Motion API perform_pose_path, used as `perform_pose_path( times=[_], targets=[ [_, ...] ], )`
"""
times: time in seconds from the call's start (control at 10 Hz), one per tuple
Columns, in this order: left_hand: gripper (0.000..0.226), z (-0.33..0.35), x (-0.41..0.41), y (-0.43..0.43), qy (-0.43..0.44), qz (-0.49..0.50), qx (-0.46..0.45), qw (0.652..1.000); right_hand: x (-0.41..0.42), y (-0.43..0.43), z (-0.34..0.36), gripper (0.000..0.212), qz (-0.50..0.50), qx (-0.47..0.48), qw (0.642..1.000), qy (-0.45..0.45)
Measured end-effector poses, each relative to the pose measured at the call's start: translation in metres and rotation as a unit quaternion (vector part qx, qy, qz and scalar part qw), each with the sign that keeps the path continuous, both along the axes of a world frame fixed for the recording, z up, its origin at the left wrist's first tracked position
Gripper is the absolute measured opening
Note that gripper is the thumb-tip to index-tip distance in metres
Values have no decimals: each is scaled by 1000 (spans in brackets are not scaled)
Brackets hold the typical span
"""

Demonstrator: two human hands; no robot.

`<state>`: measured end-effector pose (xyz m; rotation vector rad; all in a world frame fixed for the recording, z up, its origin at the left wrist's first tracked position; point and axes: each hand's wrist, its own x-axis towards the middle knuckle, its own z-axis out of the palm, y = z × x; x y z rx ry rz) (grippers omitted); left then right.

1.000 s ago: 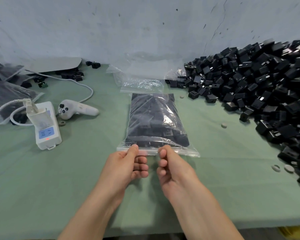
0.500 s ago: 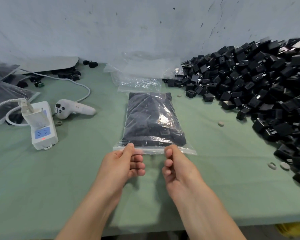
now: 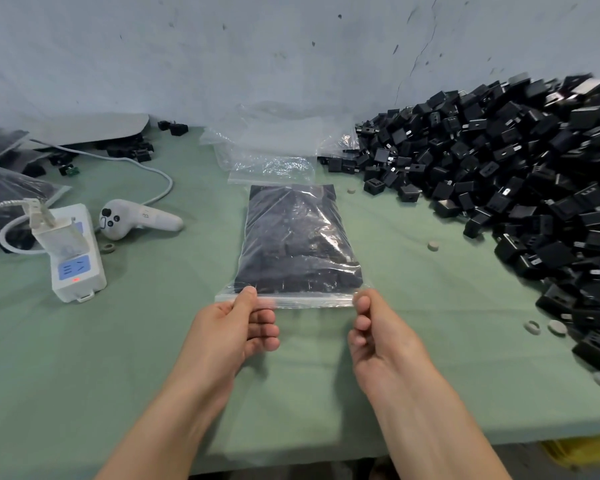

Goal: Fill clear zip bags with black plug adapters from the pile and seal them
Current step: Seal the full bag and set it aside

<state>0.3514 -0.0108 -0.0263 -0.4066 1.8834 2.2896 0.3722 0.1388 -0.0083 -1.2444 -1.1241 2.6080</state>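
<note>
A clear zip bag [image 3: 297, 237] packed with black plug adapters lies flat on the green table, its zip strip toward me. My left hand [image 3: 232, 336] pinches the strip near its left end between thumb and fingers. At the strip's right end my right hand [image 3: 378, 336] pinches it the same way. A big pile of black plug adapters [image 3: 520, 188] covers the right side of the table. Several empty clear bags [image 3: 271, 152] lie just beyond the filled one.
A white power strip [image 3: 75, 258] with a red light and a white handheld controller [image 3: 136, 220] with its cable sit at the left. Filled bags [image 3: 7, 188] lie at the far left edge. Small grey discs [image 3: 432, 245] are scattered near the pile. The wall stands close behind.
My right hand has slid right along the zip strip, from its middle to its right end. My left hand stayed pinched near the left end.
</note>
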Motion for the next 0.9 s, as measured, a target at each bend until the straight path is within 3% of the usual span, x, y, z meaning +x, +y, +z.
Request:
perform_pose_path(
  times=[0.7,0.8,0.9],
  targets=[
    [41,-2,-2,0,19,18,-28,999,2,4,-2,30,-101,-65,992,38],
    [37,2,-9,-11,25,67,-2,997,0,20,-1,28,-167,-5,984,59],
    [32,4,-19,-36,9,131,24,991,3,51,3,22,-154,84,981,88]
  ],
)
